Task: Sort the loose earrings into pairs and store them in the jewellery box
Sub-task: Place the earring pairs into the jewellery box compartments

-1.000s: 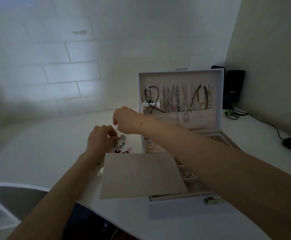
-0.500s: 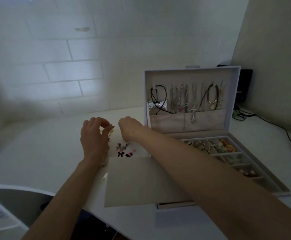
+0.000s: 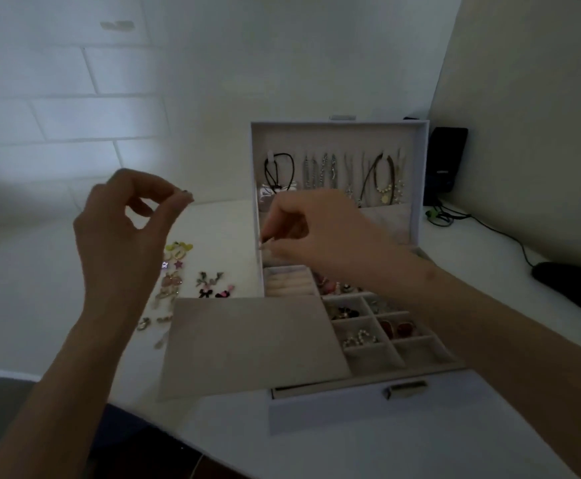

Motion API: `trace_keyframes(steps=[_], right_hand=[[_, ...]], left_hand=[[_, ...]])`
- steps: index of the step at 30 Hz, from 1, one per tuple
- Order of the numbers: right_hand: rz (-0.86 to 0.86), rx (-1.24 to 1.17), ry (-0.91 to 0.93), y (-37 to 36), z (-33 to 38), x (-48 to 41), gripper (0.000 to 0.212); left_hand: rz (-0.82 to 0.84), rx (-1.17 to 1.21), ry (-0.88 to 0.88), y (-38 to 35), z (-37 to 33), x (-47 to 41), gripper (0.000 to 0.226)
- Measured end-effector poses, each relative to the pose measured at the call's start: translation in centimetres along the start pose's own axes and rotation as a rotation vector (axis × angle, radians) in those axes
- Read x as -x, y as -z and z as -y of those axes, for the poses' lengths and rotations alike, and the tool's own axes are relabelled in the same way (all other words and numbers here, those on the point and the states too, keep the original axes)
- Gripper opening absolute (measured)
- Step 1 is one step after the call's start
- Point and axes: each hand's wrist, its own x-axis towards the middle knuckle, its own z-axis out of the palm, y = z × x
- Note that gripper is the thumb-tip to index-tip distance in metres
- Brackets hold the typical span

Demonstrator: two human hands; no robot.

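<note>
Upright lid walls jewellery box's back; grey panel overhangs its left

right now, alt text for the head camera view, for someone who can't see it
Two bare hands hover over a white table: the right hand, fingertips pinched, is over the back left of an open jewellery box, the left hand is raised, fingers curled, above loose earrings. Necklaces hang in the lid; a grey panel lies across the box's front left.
</note>
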Motion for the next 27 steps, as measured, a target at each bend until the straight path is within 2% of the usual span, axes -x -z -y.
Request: trace_keyframes(steps=[3,9,14,17,22,27], right_hand=[[-0.002,-0.036,-0.074,1.2,-1.1,3.6,0.021],[0.024,0.049,-0.225,2.9,-2.9,8.6,0.012],[0.108,0.143,-0.263,2.8,-3.4,10.1,0.015],[0.133,0.150,-0.269,2.8,-3.7,10.2,0.025],[0.191,0.101,-0.302,3.2,-3.9,10.3,0.012],[0.208,0.205,-0.320,2.3,-3.9,10.3,0.008]], left_hand=[[0.163,-0.006,-0.031,-0.4,-3.6,1.8,0.008],[0.684,0.007,-0.063,-2.2,-7.2,5.0,0.004],[0.796,-0.033,-0.125,-3.5,-8.7,7.0,0.009],[0.910,-0.070,-0.182,-4.3,-9.0,8.2,0.011],[0.978,-0.147,-0.211,-5.1,-9.1,8.8,0.006],[0.998,-0.287,-0.259,-5.6,-9.6,8.4,0.007]])
